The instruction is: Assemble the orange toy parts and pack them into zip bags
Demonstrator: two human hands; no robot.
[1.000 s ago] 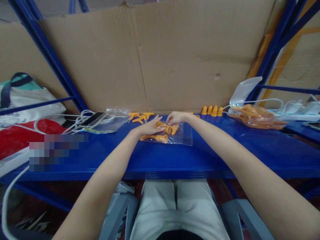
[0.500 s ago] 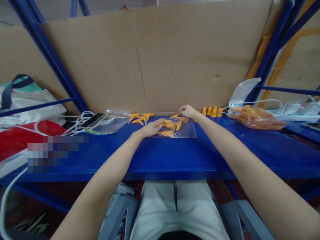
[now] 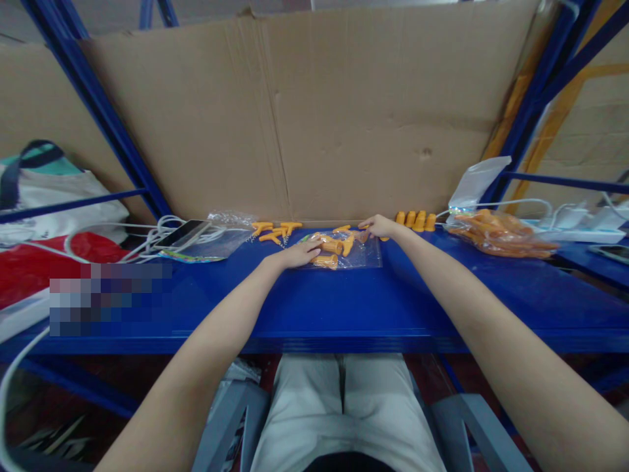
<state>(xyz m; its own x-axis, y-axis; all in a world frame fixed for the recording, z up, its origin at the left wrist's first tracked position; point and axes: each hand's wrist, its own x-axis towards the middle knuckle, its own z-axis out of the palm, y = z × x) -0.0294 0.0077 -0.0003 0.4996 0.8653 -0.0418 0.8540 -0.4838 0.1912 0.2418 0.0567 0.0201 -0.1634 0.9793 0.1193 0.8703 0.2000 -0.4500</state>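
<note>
A clear plastic bag (image 3: 361,261) lies flat on the blue shelf in front of me, with several orange plastic parts in or on it. Among them are flared tube-like pieces (image 3: 325,261) and a branched handle-like piece (image 3: 348,246). My left hand (image 3: 302,252) rests on the left side of the bag, fingers extended over the orange parts. At the bag's far right corner is my right hand (image 3: 379,227), its fingers stretched leftward beside an orange piece; no held thing shows. Left of the bag sit several orange T-shaped handles (image 3: 291,226) with thin metal spirals.
Several orange cup-shaped pieces (image 3: 419,221) stand in a row behind my right forearm. A full bag of orange parts (image 3: 501,235) lies farther right, near a white power strip (image 3: 584,231). White cables (image 3: 170,229) and a phone (image 3: 184,234) are at left. Cardboard (image 3: 344,118) walls the back.
My right hand has shifted slightly right and nearer to me, and its fingers have straightened from a curled pose. My left hand stays on the bag, almost unmoved.
</note>
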